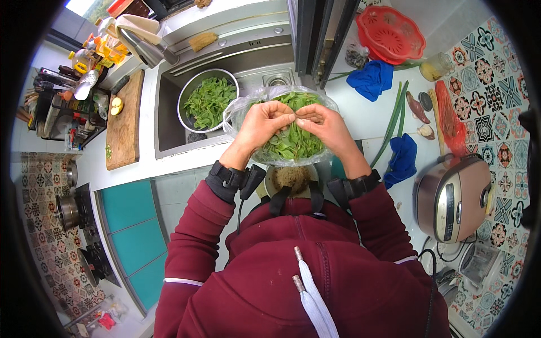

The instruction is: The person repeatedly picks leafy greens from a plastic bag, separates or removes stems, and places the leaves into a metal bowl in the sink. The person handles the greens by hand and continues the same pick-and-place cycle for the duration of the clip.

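A clear plastic bag (232,119) full of leafy greens (296,143) lies open in front of me at the sink's near edge. Over it, my left hand (264,123) and my right hand (326,128) meet thumb to thumb. Both are closed in a pinch on what looks like a sprig of the greens, mostly hidden by the fingertips. To the left, a round metal basin (181,107) in the sink holds more loose green leaves (209,101). Below the bag, a bin (269,183) with brownish contents shows partly, between the bag and my body.
The steel sink (169,127) has a faucet (147,49) at its far left. On the left counter lies a wooden cutting board (125,132) with a cut yellow piece. At right are a red colander (390,35), blue cloths (372,78), scallions (395,112) and a rice cooker (455,197).
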Tool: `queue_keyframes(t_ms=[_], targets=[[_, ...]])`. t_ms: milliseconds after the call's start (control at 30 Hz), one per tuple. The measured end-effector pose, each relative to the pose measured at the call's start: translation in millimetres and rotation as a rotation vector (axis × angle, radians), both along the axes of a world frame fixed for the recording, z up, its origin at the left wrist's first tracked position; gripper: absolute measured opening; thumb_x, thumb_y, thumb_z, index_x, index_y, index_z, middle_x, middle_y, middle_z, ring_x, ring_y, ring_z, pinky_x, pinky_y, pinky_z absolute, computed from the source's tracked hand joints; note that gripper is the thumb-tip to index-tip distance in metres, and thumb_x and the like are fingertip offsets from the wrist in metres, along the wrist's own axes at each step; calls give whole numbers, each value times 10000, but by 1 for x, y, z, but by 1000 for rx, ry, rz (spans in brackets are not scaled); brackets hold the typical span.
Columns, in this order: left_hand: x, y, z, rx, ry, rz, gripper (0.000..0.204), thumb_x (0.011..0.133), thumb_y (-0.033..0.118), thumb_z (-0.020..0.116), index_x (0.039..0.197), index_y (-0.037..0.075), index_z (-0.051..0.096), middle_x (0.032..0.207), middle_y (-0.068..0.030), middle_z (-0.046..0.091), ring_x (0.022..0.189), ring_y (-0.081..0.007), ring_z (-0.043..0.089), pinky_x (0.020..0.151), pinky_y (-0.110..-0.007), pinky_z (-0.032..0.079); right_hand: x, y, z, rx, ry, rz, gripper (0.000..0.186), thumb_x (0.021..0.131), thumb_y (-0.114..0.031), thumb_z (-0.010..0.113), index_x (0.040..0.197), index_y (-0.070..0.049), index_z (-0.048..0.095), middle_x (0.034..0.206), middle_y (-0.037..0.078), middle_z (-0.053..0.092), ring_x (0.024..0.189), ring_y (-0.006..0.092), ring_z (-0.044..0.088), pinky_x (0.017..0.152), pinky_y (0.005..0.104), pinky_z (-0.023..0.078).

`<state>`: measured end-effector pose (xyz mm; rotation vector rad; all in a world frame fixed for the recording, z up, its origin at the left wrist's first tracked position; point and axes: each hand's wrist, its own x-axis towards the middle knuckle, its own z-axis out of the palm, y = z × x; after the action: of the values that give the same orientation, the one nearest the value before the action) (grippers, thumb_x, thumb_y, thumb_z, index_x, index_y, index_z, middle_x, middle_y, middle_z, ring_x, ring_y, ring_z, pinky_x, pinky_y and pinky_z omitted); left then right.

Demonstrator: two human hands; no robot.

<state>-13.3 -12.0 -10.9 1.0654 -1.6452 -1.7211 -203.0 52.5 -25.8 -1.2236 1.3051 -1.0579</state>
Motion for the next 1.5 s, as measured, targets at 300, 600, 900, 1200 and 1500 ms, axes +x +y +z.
queue_keyframes(t_ms=[300,600,900,1200,1500], targets=[[6,-12,3,-163,-185,-119,202,860,195,723,883,-4,696,706,13,625,632,-37,527,568,-217,438,-1,-5,-4,55,-41,124,195,863,-77,696,1031,9,646,982,12,647,849,77,615,759,231,504],[10,-14,10,131,-45,-193,180,927,201,655,911,23,673,735,19,626,645,-49,559,590,-194,459,-2,-2,4,-33,78,53,188,815,-119,728,944,8,677,904,51,675,844,137,638,788,299,520],[7,-15,8,-33,-103,-254,154,929,154,650,884,7,651,725,23,607,649,-50,545,596,-211,457,3,-4,11,66,-221,40,217,843,-108,717,993,35,652,924,79,682,879,133,649,788,261,514],[14,-18,-1,-344,-343,62,160,901,168,661,918,9,656,720,-23,652,679,-100,620,607,-265,485,-3,-8,-3,161,-154,-51,238,850,-123,719,1034,-13,616,910,55,679,820,104,638,733,245,514],[6,17,-18,-254,-108,-35,439,810,145,755,1185,29,557,990,-66,645,806,-126,626,716,-284,521,1,-6,1,224,-369,-267,230,854,-167,735,945,-75,545,883,42,638,810,143,656,678,258,547]])
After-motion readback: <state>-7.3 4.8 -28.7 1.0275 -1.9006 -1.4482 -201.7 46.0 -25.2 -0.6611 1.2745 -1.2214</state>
